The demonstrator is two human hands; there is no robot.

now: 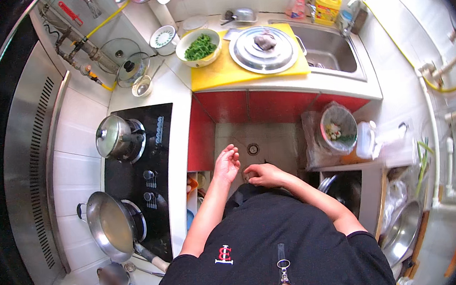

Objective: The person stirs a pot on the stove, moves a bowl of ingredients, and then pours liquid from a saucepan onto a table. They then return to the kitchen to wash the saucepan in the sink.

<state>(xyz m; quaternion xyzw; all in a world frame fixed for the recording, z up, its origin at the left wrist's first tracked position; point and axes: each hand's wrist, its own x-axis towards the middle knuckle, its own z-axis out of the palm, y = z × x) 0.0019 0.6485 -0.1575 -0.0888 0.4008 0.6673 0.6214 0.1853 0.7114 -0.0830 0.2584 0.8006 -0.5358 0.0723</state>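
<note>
My left hand [227, 164] is raised palm-up beside the counter edge, fingers loosely curled and holding nothing. In front of my body my right hand [268, 174] hangs bent at the wrist, its thumb apart from the fingers and nothing visible in it. Both are over the tiled floor, near a round floor drain [253, 149]. To the left, a gas cooktop [157, 148] carries a lidded pot [113, 137] and a wok [112, 226] with cloudy liquid inside. Ahead, a yellow cutting board [214, 79] bears a bowl of chopped greens [200, 49] and a large metal lid [263, 60] with a cloth on its knob.
A stainless sink [332, 54] is at the back right, with a yellow detergent bottle [327, 7] and a pink spray bottle [298, 2] behind it. A lined bin [338, 128] with scraps stands at right. A small bowl with a spoon [142, 87] sits beyond the cooktop.
</note>
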